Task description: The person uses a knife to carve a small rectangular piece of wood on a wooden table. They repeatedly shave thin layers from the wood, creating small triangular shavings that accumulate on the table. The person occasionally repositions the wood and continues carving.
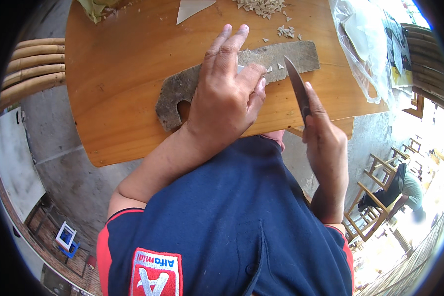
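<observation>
My left hand rests over a worn grey cutting board that has a hole near its left end. Its thumb and index finger press together on a thin white piece, mostly hidden under the hand; two other fingers stretch forward. Two small white triangles lie on the board just right of those fingertips. In my right hand is a knife, its dark blade pointing up and forward, tip near the board's front edge. My index finger lies along the blade's back.
Beyond the board, a pile of small white triangles and a smaller cluster lie on the wooden table. A larger white sheet is behind. Clear plastic bag sits at right. A person bends among wooden stools.
</observation>
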Demonstrator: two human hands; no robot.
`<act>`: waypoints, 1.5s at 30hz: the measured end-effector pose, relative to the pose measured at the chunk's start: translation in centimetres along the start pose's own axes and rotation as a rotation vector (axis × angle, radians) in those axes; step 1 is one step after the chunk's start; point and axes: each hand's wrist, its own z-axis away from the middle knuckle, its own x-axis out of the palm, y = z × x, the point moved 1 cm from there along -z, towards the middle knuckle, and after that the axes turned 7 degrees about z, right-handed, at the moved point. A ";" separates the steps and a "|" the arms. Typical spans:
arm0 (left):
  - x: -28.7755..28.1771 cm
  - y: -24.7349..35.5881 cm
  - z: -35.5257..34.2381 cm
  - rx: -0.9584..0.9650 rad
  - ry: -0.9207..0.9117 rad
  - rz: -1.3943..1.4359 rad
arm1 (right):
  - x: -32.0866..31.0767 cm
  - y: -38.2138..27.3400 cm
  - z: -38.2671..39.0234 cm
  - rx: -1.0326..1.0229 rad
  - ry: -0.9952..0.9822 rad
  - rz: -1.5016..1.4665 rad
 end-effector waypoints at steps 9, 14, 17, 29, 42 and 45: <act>0.1 -0.2 0.0 -0.012 0.033 0.018 | -2.3 3.5 -4.6 -0.336 -0.091 0.362; -0.1 0.1 -0.1 0.001 0.003 -0.003 | -3.8 6.4 -9.4 -0.389 0.117 0.444; -0.8 0.2 0.1 -0.018 0.048 0.126 | -4.2 6.3 -9.8 -0.403 0.135 0.282; -4.1 1.2 1.5 -0.138 -0.065 -0.237 | -0.6 1.3 -2.4 -0.222 0.030 -0.035; -3.3 0.5 2.8 -0.112 -0.027 -0.250 | 1.8 -2.8 -2.0 -0.197 -0.113 0.027; -3.3 0.4 2.8 -0.104 -0.023 -0.245 | 1.9 -3.0 -1.8 -0.189 -0.106 0.028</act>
